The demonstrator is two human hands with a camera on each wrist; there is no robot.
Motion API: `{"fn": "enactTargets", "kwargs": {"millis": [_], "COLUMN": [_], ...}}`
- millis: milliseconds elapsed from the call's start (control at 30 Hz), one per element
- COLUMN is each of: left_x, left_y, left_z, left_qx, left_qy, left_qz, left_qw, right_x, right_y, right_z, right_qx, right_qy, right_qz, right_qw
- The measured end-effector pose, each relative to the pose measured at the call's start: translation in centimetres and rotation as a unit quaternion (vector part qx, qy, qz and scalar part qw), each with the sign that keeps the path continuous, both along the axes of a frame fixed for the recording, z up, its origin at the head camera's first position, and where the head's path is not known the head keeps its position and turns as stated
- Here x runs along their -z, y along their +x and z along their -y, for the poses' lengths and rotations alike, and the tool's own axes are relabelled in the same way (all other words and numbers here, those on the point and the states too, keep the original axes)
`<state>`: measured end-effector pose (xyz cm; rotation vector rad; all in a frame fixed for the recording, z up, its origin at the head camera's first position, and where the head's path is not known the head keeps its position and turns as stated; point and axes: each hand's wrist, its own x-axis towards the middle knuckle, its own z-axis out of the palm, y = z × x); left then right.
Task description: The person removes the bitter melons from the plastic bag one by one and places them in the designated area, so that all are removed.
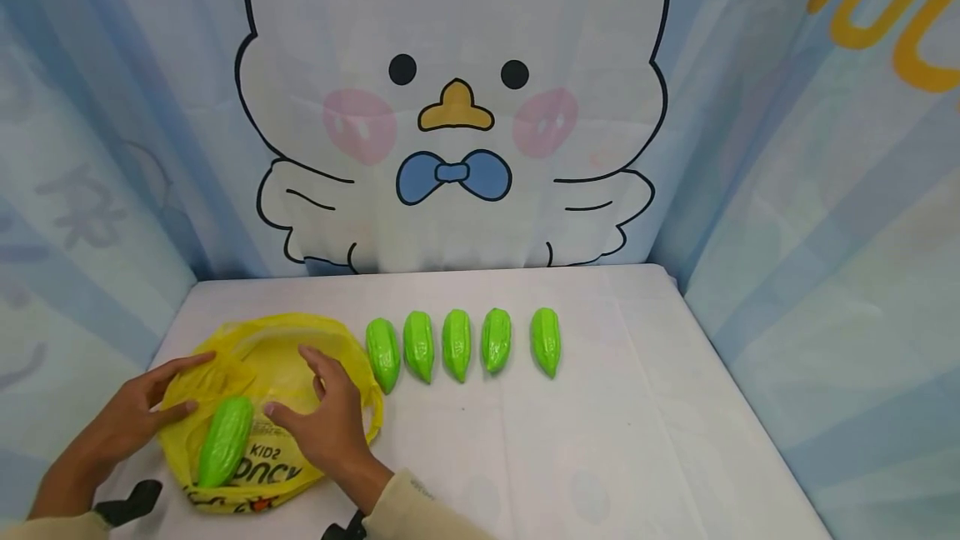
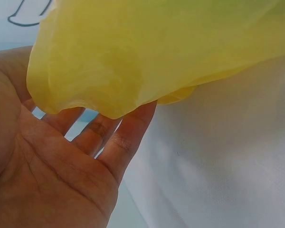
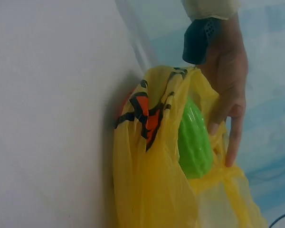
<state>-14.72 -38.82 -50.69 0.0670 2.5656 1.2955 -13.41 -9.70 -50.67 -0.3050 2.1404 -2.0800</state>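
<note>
A yellow plastic bag (image 1: 258, 332) with black print lies spread at the left of the table, its mouth wide. A green, ridged, pointed toy vegetable (image 1: 227, 442) rests in its near left part; the right wrist view shows the same toy vegetable (image 3: 194, 142) partly behind the bag's wall. My left hand (image 1: 138, 407) is at the bag's left edge, thumb and forefinger spread apart. In the left wrist view its extended fingers (image 2: 128, 133) reach behind the yellow film. Over the bag's right part hovers my right hand (image 1: 333, 423), thumb and forefinger apart, nothing between them.
Several matching green toy vegetables (image 1: 457, 346) stand in a row right of the bag, the rightmost (image 1: 545, 342) set a little apart. A white cloth covers the table (image 1: 600, 440). Printed curtains (image 1: 450, 232) hang behind it and along both sides.
</note>
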Motion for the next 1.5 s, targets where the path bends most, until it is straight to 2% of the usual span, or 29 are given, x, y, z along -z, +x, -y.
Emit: {"fn": "enactTargets", "kwargs": {"millis": [233, 533, 767, 900, 1100, 1433, 1500], "left_x": [0.1, -0.4, 0.4, 0.6, 0.3, 0.5, 0.5], "left_y": [0.2, 0.0, 0.3, 0.3, 0.3, 0.5, 0.5], "left_z": [0.2, 0.0, 0.3, 0.4, 0.4, 0.4, 0.4], "left_qx": [0.0, -0.003, -0.001, 0.002, 0.001, 0.006, 0.003], "left_qy": [0.007, -0.011, 0.005, 0.015, 0.016, 0.025, 0.026], "left_qz": [-0.008, 0.016, -0.019, -0.028, -0.022, -0.04, -0.035], "left_qw": [0.9999, 0.9998, 0.9998, 0.9995, 0.9996, 0.9989, 0.9991], "right_x": [0.6, 1.2, 1.7, 1.7, 1.5, 2.2, 2.4], "right_y": [0.6, 1.3, 1.7, 1.7, 1.7, 1.9, 2.0], "right_z": [1.8, 3.4, 4.7, 5.3, 5.9, 6.4, 6.5], "right_qx": [-0.015, -0.018, -0.041, -0.043, -0.038, -0.046, -0.05], "right_qy": [0.032, 0.089, 0.143, 0.154, 0.161, 0.177, 0.177], "right_qz": [0.008, 0.045, 0.06, 0.067, 0.078, 0.06, 0.054], "right_qw": [0.9993, 0.9948, 0.987, 0.9848, 0.9832, 0.9814, 0.9814]}}
